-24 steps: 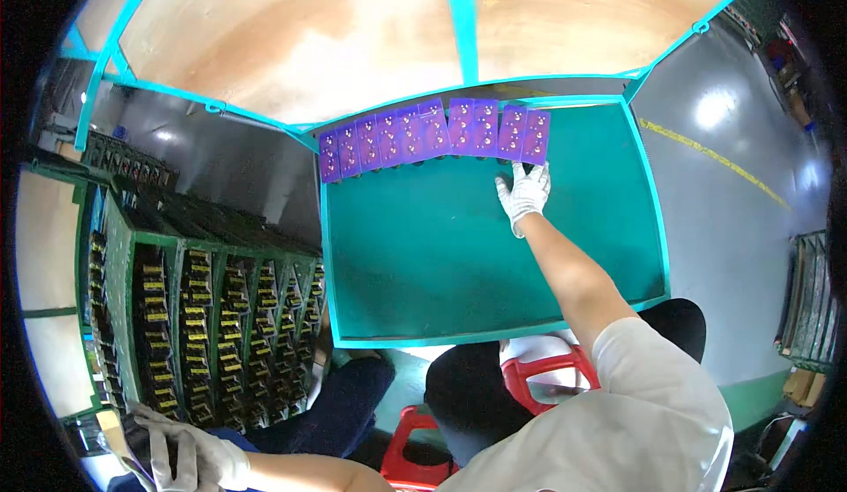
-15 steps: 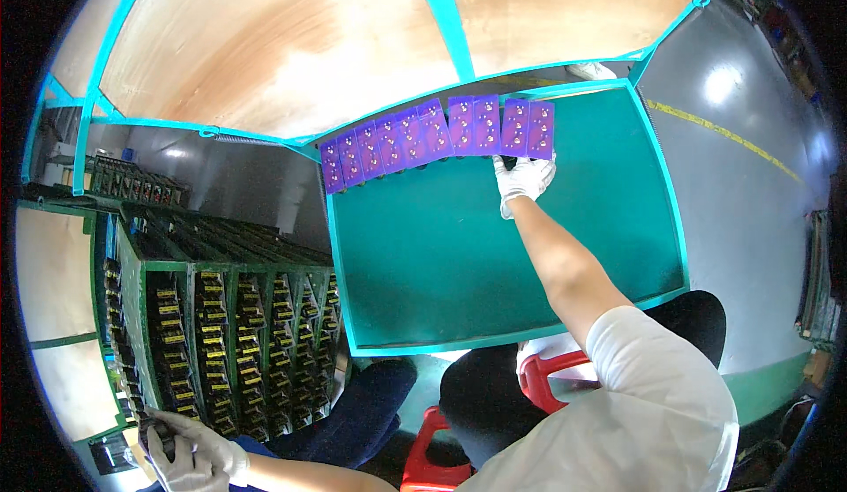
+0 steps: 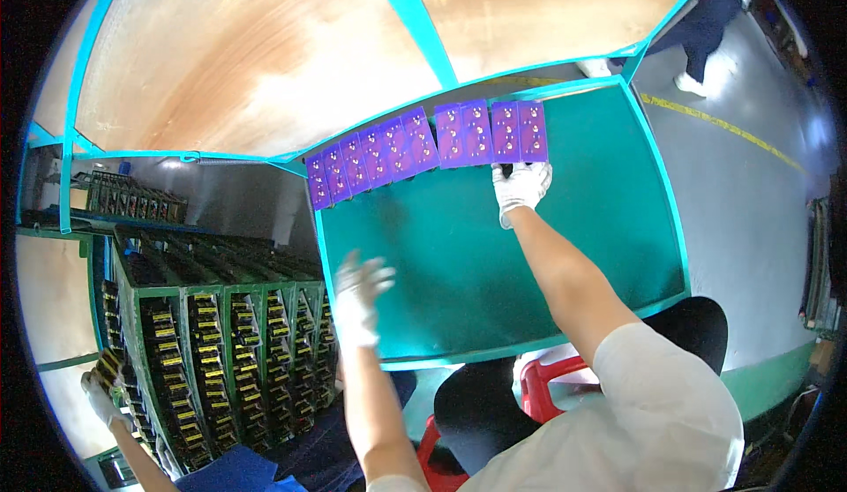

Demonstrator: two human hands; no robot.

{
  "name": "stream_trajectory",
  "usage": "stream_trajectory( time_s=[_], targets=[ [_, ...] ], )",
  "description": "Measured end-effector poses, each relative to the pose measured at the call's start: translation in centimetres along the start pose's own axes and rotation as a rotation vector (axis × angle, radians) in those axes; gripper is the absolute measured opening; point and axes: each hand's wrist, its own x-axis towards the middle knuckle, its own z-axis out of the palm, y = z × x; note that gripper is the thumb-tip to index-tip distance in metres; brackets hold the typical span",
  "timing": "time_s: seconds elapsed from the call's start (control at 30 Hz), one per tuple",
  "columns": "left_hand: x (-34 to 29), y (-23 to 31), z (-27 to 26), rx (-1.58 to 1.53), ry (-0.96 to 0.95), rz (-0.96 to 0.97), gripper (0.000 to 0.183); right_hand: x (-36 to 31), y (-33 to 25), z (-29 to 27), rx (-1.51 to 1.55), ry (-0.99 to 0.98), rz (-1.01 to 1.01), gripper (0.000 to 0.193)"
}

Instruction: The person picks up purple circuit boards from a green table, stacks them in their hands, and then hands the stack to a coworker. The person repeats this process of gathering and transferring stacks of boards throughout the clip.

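A row of purple rectangular panels (image 3: 393, 150) with small shiny round fittings lies along the far edge of the green-topped table (image 3: 494, 271). Dark parts show under their near ends. My gloved right hand (image 3: 522, 187) grips the near ends of the two rightmost panels (image 3: 519, 132), thumb and fingers spanning both; a dark part shows by the thumb and the fingertips are partly hidden. Blurred by motion, my gloved left hand (image 3: 360, 293) hovers over the table's left edge with its fingers apart and nothing visible in it.
A green rack (image 3: 225, 289) full of dark, yellow-labelled parts stands left of the table. Beyond it, a co-worker's gloved hand (image 3: 101, 395) holds a similar dark part (image 3: 109, 364). Blue-framed wooden boards (image 3: 256, 60) rise behind the table. A person's legs (image 3: 701, 46) show far right.
My left hand has come from the lower left, where it was at a dark part, up to the table. The two rightmost panels now lie closer to the neighbouring pair. A walking person has appeared.
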Motion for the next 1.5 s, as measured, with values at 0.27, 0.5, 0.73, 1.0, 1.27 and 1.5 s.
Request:
stream_trajectory(
  time_s=[0.27, 0.5, 0.73, 1.0, 1.27, 1.5],
  targets=[
    [15.0, -10.8, 17.9, -0.054, -0.208, -0.278, 0.052, 0.1, 0.3, 1.0, -0.058, -0.063, 0.043, 0.075],
    [15.4, -11.6, 19.5, 0.236, -0.146, -0.182, 0.028, 0.1, 1.2, 1.8, 0.118, -0.016, 0.011, 0.066],
    [7.6, -15.8, 19.4, 0.850, 0.012, 0.605, 0.036, -0.6, 8.1, -1.9, 0.237, -0.048, -0.170, 0.044],
    [7.9, -17.5, 20.7, 1.000, 0.292, 0.701, 0.077, 0.2, 9.0, -4.1, 0.045, -0.065, -0.263, 0.055],
    [10.5, -15.6, 20.2, 1.608, 0.036, 0.440, 0.078, 2.6, 7.0, 0.3, -0.076, -0.058, -0.295, 0.076],
    [9.5, -15.7, 20.6, 0.975, -0.013, 0.525, 0.057, 3.0, 6.4, 0.5, 0.956, -0.136, -0.041, 0.057]
  ],
)
